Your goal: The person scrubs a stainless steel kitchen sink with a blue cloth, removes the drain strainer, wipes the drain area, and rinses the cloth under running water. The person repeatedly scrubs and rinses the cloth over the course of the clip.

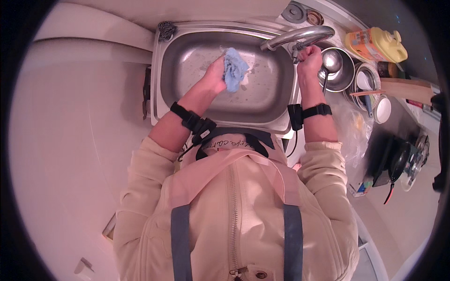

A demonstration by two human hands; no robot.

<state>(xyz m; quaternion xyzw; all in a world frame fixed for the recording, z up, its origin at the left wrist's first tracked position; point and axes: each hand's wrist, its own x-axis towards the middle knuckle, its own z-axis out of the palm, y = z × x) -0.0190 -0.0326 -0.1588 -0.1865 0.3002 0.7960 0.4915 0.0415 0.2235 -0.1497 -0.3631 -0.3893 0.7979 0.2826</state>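
Note:
Over the stainless steel sink (225,112), my left hand (215,72) grips a crumpled light blue cloth (235,68). Wet marks dot the basin floor beneath it. My right hand (310,59) is at the sink's right edge, with its curled fingers closed at the handle (296,54) of the chrome faucet (309,32); the fingers partly hide this handle. The curved spout reaches left over the basin, and no stream of water can be made out. Just right of that hand stands a metal pot (346,72) with a ladle (331,60) in it.
A dark wire scrubber (166,30) lies on the sink's back left corner. To the right are a yellow jug (374,45), stacked dishes with chopsticks (367,93), a white bowl (383,109), a wooden board (406,88), a clear plastic bag (351,135) and a frying pan (400,158).

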